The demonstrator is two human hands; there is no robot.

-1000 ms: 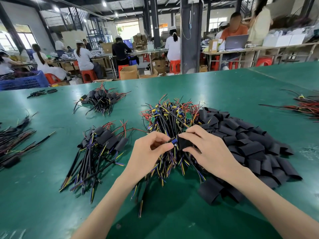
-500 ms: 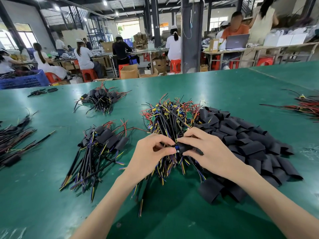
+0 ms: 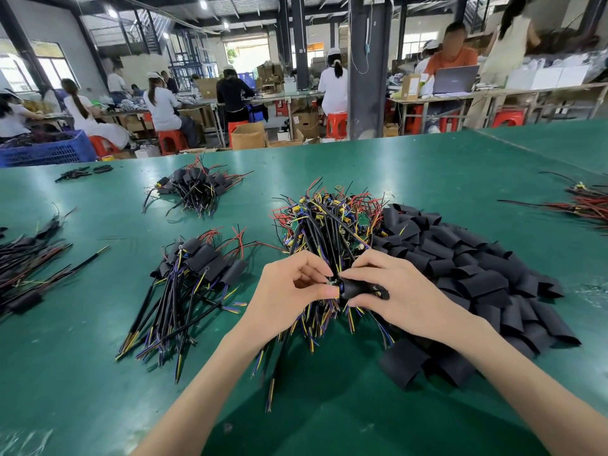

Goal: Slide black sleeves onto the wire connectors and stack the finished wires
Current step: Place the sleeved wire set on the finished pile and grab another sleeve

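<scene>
My right hand (image 3: 391, 291) grips a black sleeve (image 3: 362, 290) over the middle of the green table (image 3: 427, 166). My left hand (image 3: 289, 291) pinches the small connector (image 3: 336, 283) at the sleeve's left mouth; most of the connector is hidden inside. Behind my hands lies the heap of bare wires (image 3: 329, 225) with red, yellow and blue leads. A big heap of loose black sleeves (image 3: 477, 271) spreads to its right. The stack of sleeved wires (image 3: 190, 278) lies to the left of my hands.
Another sleeved bundle (image 3: 194, 189) lies farther back, more dark wires (image 3: 23, 258) sit at the left edge and red wires (image 3: 585, 205) at the right edge. A blue crate (image 3: 49, 149) and several seated workers are beyond the table.
The sleeve has moved leftward over the connector, so less of the blue part shows. Both hands stayed at the same spot, dipping slightly.
</scene>
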